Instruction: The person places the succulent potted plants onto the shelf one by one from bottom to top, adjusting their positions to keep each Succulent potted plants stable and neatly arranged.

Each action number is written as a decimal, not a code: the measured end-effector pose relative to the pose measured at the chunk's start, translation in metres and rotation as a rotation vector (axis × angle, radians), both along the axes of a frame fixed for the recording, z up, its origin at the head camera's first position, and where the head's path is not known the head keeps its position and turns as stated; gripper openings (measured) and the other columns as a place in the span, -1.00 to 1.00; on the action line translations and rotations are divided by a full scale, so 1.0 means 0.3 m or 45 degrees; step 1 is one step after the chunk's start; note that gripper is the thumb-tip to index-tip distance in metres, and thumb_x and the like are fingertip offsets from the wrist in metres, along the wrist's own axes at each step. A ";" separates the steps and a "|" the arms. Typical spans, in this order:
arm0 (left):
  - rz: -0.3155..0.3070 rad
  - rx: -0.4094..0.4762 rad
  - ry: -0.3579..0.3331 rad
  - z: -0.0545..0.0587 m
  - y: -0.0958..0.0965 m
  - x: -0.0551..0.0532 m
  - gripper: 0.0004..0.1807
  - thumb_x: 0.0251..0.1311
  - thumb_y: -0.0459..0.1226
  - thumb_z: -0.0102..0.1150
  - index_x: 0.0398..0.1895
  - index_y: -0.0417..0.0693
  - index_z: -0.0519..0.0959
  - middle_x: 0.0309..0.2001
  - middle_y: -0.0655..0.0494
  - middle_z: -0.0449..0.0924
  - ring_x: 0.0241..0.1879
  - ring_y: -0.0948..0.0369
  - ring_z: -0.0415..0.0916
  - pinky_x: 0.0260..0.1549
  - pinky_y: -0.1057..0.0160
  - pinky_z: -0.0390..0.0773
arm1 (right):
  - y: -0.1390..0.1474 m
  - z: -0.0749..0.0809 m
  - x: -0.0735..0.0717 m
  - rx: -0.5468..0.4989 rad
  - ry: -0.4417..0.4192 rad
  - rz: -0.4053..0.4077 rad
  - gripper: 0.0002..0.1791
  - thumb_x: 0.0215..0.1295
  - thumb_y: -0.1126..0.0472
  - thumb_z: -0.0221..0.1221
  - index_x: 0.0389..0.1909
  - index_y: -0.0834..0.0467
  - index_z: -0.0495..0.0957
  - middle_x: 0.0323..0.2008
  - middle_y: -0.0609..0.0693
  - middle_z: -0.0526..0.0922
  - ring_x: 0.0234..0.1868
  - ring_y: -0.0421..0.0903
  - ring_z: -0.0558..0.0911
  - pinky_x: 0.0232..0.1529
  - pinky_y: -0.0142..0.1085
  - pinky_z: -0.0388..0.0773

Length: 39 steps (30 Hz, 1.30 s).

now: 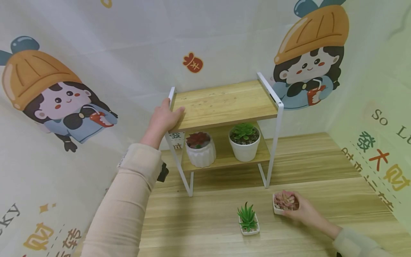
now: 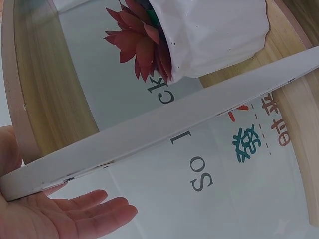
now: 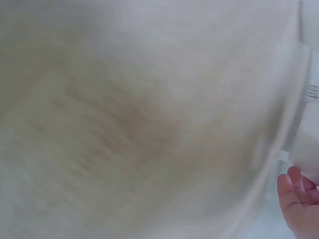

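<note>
My left hand (image 1: 165, 117) rests at the upper left corner of a small two-tier shelf (image 1: 221, 103) with wooden boards and a white metal frame. Its thumb lies on the top board, and in the left wrist view its other fingers extend straight past the white side bar (image 2: 149, 134). Over on the right, my right hand (image 1: 303, 210) grips a small white square pot with a pink succulent (image 1: 285, 200), low over the table. A spiky green succulent (image 1: 248, 219) in a similar white pot stands just left of it. Blurred pale fabric fills most of the right wrist view.
On the lower board sit a red succulent in a ribbed white pot (image 1: 201, 151) and a green succulent in a round white pot (image 1: 244, 144). The shelf stands on a wood-grain table (image 1: 199, 228). Printed white cloth (image 1: 138, 43) with cartoon figures hangs around it.
</note>
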<state>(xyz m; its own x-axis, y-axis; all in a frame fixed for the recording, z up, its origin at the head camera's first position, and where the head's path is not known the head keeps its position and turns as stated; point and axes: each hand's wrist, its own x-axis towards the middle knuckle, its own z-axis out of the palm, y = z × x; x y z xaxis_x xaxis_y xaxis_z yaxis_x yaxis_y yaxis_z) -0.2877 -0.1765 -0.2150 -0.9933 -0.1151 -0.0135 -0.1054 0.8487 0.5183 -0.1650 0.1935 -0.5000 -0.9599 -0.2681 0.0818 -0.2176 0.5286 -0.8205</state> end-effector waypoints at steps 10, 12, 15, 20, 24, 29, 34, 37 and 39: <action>-0.016 0.004 0.004 -0.002 -0.004 -0.002 -0.20 0.29 0.08 -0.20 0.44 -0.07 -0.20 0.37 -0.34 -0.09 0.33 -0.22 -0.07 0.23 -0.16 0.10 | -0.045 0.249 -0.029 -0.077 0.047 0.120 -0.28 -0.08 0.28 0.36 0.06 0.55 0.28 -0.14 0.31 0.55 -0.18 0.05 0.58 -0.17 -0.36 0.53; -0.018 0.003 0.003 -0.002 -0.004 -0.002 -0.19 0.29 0.08 -0.20 0.44 -0.07 -0.21 0.36 -0.35 -0.08 0.32 -0.22 -0.05 0.22 -0.16 0.11 | -0.054 0.314 -0.033 -0.093 0.033 0.150 -0.28 -0.05 0.27 0.35 0.09 0.54 0.27 -0.12 0.30 0.55 -0.16 0.04 0.57 -0.17 -0.39 0.52; -0.017 0.009 -0.001 -0.001 -0.003 0.000 -0.20 0.29 0.08 -0.20 0.44 -0.07 -0.21 0.35 -0.36 -0.06 0.31 -0.23 -0.02 0.21 -0.15 0.15 | -0.071 0.419 -0.036 -0.088 0.026 0.193 -0.26 -0.01 0.24 0.34 0.13 0.52 0.25 -0.11 0.27 0.56 -0.14 -0.01 0.56 -0.18 -0.39 0.52; -0.013 0.022 0.003 -0.002 -0.003 0.001 -0.20 0.28 0.07 -0.18 0.44 -0.08 -0.19 0.34 -0.36 -0.03 0.30 -0.22 0.02 0.19 -0.15 0.18 | -0.109 0.579 -0.052 -0.128 -0.072 0.235 -0.22 0.05 0.20 0.30 0.21 0.46 0.18 -0.07 0.26 0.54 -0.09 -0.04 0.54 -0.20 -0.40 0.54; -0.006 0.020 0.008 -0.002 -0.002 0.001 -0.19 0.27 0.07 -0.16 0.44 -0.08 -0.19 0.34 -0.36 -0.01 0.29 -0.21 0.03 0.20 -0.15 0.17 | -0.142 0.692 -0.075 -0.164 -0.097 0.239 -0.23 0.08 0.21 0.28 0.25 0.41 0.15 -0.02 0.26 0.51 -0.05 -0.02 0.52 -0.17 -0.41 0.53; 0.001 0.013 0.008 -0.004 -0.003 -0.002 -0.18 0.26 0.06 -0.14 0.44 -0.08 -0.18 0.34 -0.34 0.00 0.29 -0.19 0.05 0.20 -0.13 0.17 | -0.174 0.815 -0.114 -0.178 -0.025 0.235 -0.31 0.13 0.24 0.22 0.26 0.30 0.19 0.01 0.21 0.49 -0.05 -0.09 0.49 -0.13 -0.44 0.51; 0.003 0.005 0.007 -0.005 -0.003 -0.006 -0.17 0.25 0.07 -0.12 0.44 -0.07 -0.18 0.34 -0.34 0.01 0.29 -0.18 0.05 0.20 -0.12 0.17 | -0.194 0.896 -0.158 -0.193 0.024 0.192 -0.33 0.17 0.23 0.20 0.29 0.25 0.19 0.07 0.19 0.46 -0.05 -0.20 0.47 -0.12 -0.49 0.47; 0.004 -0.002 0.008 -0.005 -0.003 -0.007 -0.16 0.24 0.07 -0.11 0.44 -0.07 -0.18 0.34 -0.34 0.01 0.28 -0.18 0.06 0.20 -0.11 0.18 | -0.205 0.924 -0.191 -0.193 0.015 0.139 -0.33 0.18 0.19 0.20 0.29 0.24 0.20 0.07 0.17 0.46 -0.04 -0.20 0.46 -0.12 -0.49 0.46; 0.006 -0.006 0.009 -0.006 -0.003 -0.007 -0.16 0.24 0.07 -0.11 0.44 -0.07 -0.17 0.34 -0.34 0.01 0.28 -0.18 0.06 0.20 -0.11 0.18 | -0.213 0.934 -0.213 -0.188 0.003 0.103 -0.33 0.18 0.16 0.20 0.29 0.22 0.21 0.07 0.16 0.47 -0.03 -0.19 0.45 -0.11 -0.47 0.44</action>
<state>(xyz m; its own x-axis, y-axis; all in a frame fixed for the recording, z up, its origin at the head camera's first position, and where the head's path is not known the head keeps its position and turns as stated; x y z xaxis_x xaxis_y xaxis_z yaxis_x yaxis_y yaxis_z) -0.2898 -0.1775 -0.2167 -0.9927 -0.1202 -0.0063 -0.1062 0.8504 0.5153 -0.2289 0.1296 -0.2199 -0.9353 -0.3296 0.1285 -0.2568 0.3829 -0.8874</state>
